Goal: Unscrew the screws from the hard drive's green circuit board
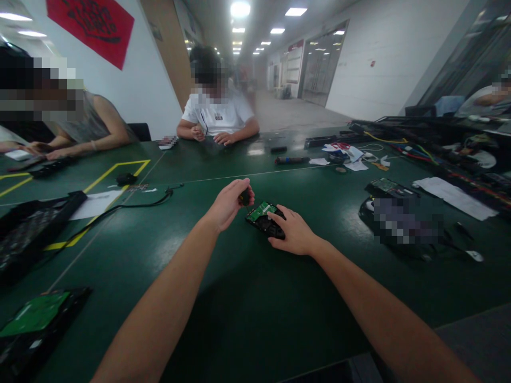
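Note:
A black hard drive (261, 219) with a green circuit board on its upper face lies on the green table in front of me. My right hand (296, 232) rests over its right side, fingers spread and pressing on it. Just above the drive's left corner, my left hand (229, 205) is closed around a screwdriver (245, 198) with a dark and yellowish handle. Its thin shaft points down at the board's left edge; whether the tip touches a screw is too small to tell.
Another drive-like unit with a green board (35, 316) lies at the lower left, below a long black casing (40, 229). A black cable (139, 206) crosses the left side. Electronic parts and a white cloth (455, 197) lie at right. Across the table sits a person (219, 114).

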`<state>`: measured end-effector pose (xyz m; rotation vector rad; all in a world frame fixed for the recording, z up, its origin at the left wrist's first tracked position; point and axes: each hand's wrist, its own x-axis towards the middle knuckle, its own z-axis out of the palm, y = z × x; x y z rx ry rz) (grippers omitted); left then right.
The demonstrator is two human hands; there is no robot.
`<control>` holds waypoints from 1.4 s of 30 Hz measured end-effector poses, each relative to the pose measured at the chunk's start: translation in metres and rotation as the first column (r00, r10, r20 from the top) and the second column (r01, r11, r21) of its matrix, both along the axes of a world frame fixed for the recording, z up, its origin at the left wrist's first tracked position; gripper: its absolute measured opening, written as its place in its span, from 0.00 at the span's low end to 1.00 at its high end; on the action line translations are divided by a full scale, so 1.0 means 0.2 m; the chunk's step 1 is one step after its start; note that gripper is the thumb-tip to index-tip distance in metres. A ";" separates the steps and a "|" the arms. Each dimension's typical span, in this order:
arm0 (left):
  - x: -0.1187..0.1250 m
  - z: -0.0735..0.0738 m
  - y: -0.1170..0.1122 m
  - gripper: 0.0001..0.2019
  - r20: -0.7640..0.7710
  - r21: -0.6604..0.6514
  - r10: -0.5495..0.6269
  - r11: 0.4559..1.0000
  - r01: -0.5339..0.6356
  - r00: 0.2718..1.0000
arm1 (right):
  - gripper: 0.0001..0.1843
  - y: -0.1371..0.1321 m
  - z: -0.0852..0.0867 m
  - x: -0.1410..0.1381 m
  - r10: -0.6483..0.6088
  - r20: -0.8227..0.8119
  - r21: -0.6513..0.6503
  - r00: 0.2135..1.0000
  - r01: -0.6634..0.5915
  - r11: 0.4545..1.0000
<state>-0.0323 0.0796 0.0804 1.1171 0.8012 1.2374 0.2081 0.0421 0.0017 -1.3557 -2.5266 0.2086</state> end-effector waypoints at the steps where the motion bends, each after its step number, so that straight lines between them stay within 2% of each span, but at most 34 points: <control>1: -0.01 0.00 0.00 0.18 -0.027 0.006 0.008 1.000 -0.007 1.000 | 0.48 0.00 0.00 0.00 0.001 -0.001 -0.002 1.000 -0.001 1.000; 5: -0.03 0.02 0.00 0.19 -0.135 0.044 0.072 0.997 -0.067 0.988 | 0.47 0.00 0.01 0.00 0.006 -0.006 -0.009 1.000 -0.006 1.000; 8: -0.03 0.03 -0.01 0.19 -0.165 0.035 0.056 0.998 -0.050 0.985 | 0.46 0.00 0.00 0.00 0.001 -0.012 -0.003 1.000 -0.001 1.000; 13: -0.02 0.05 -0.04 0.16 -0.099 0.029 0.030 0.999 -0.028 0.995 | 0.47 0.00 -0.01 0.00 0.003 -0.015 0.014 1.000 -0.003 1.000; 17: 0.00 0.03 -0.03 0.16 -0.023 0.003 -0.002 1.000 0.002 1.000 | 0.46 0.00 -0.01 0.00 -0.008 -0.009 0.003 1.000 0.008 1.000; 22: 0.02 0.00 0.00 0.13 0.079 -0.022 0.060 0.998 -0.059 0.995 | 0.47 0.00 0.00 0.00 -0.014 -0.005 -0.021 1.000 0.013 1.000; 24: 0.01 0.00 0.01 0.14 0.046 -0.014 0.056 0.998 -0.056 0.997 | 0.47 0.00 0.00 0.00 -0.012 -0.004 -0.027 1.000 0.012 1.000; 28: -0.02 0.03 0.00 0.15 -0.129 0.038 0.050 0.998 -0.045 0.990 | 0.47 0.00 0.00 0.00 -0.006 -0.006 -0.028 1.000 0.006 1.000; 30: -0.03 0.05 -0.02 0.15 -0.155 0.027 0.028 0.999 -0.024 0.987 | 0.47 0.00 0.00 0.00 -0.007 -0.010 -0.021 1.000 0.007 1.000; 33: -0.03 0.05 -0.02 0.14 -0.091 -0.016 0.012 1.000 -0.014 0.996 | 0.46 0.00 0.00 0.00 -0.006 -0.008 -0.006 1.000 0.006 1.000; 37: 0.00 0.03 -0.01 0.11 0.048 -0.063 0.071 0.996 -0.068 0.996 | 0.47 0.01 -0.01 0.00 -0.008 -0.001 0.002 1.000 0.008 1.000; 42: 0.02 0.01 0.00 0.11 0.142 -0.068 0.022 0.998 -0.013 0.990 | 0.47 0.01 0.00 0.00 -0.012 0.002 -0.005 1.000 0.012 1.000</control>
